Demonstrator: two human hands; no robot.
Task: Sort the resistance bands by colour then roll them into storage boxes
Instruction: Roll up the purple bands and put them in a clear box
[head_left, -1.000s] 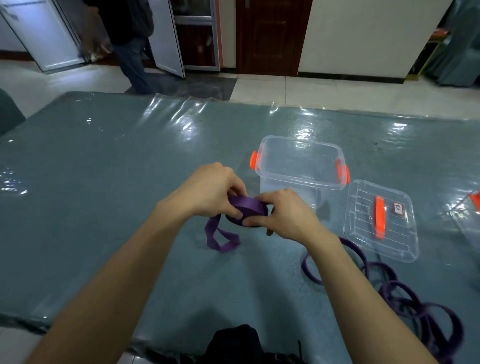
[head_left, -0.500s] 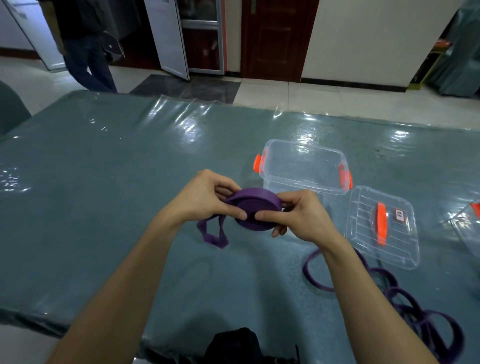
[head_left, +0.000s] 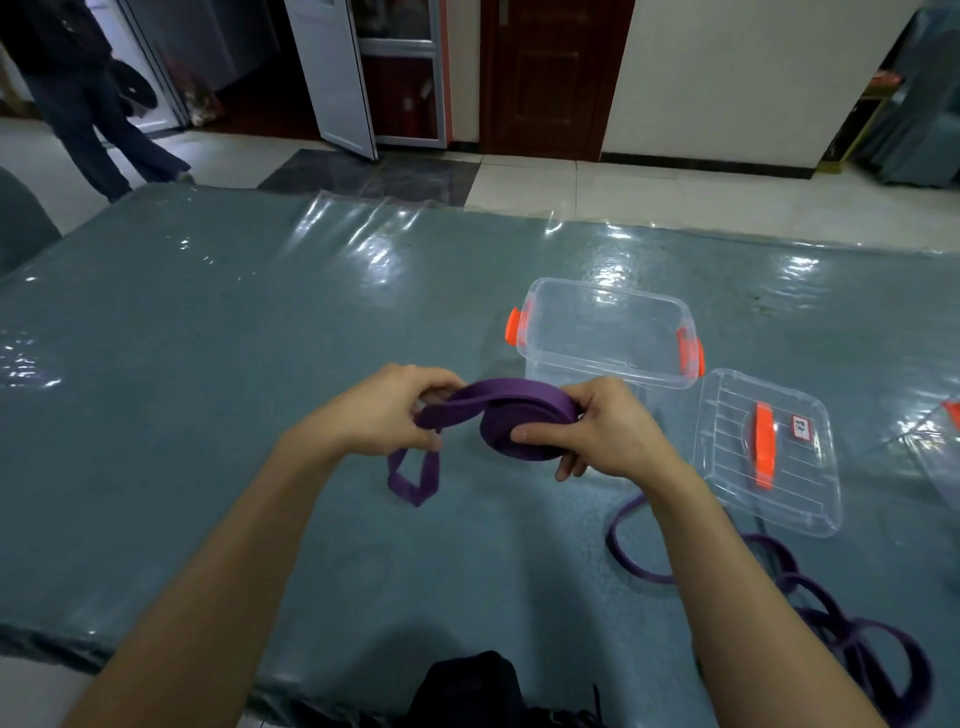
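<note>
A purple resistance band, partly wound into a flat coil, is held above the table between both hands. My right hand grips the coil, thumb on its near face. My left hand pinches the loose strap leading into the coil; the band's free end hangs down in a loop and touches the table. Just behind the hands stands a clear storage box with orange latches, open and with nothing inside. More purple bands lie tangled at the near right, partly hidden by my right forearm.
The box's clear lid with an orange handle lies flat right of the box. Another clear box shows at the right edge. The table has a teal cloth under shiny plastic film. A person walks at the far left.
The coil has grown and been lifted higher off the table. The hanging loop has shortened. The person in the background has moved left.
</note>
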